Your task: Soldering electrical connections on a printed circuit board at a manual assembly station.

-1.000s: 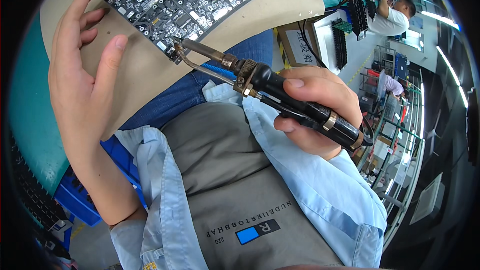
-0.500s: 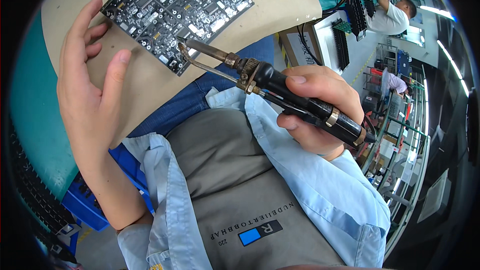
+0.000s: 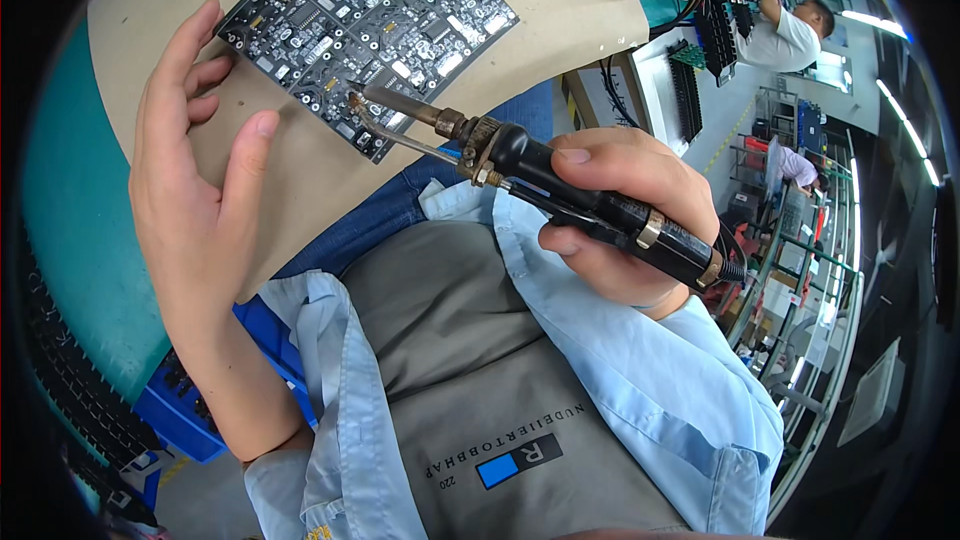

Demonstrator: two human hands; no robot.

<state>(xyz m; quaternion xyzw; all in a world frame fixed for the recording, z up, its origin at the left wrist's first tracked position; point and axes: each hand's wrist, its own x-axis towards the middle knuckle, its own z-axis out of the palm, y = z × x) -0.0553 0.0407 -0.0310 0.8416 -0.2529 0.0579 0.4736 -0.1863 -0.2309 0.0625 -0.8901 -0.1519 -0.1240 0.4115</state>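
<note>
At the left, a blue crate (image 3: 190, 400) is seen below the edge of the tan worktop (image 3: 300, 180). The left hand (image 3: 195, 190) is laid open and flat on that worktop, fingers spread and holding nothing, its fingertips just touching the near-left edge of the black circuit board (image 3: 365, 25). The board is lain flat beyond both hands. Further right, a soldering iron (image 3: 560, 190) is clasped firmly in the right hand (image 3: 620, 215), the fingers being wrapped around its black handle, while its metal tip is held over the board's near corner
</note>
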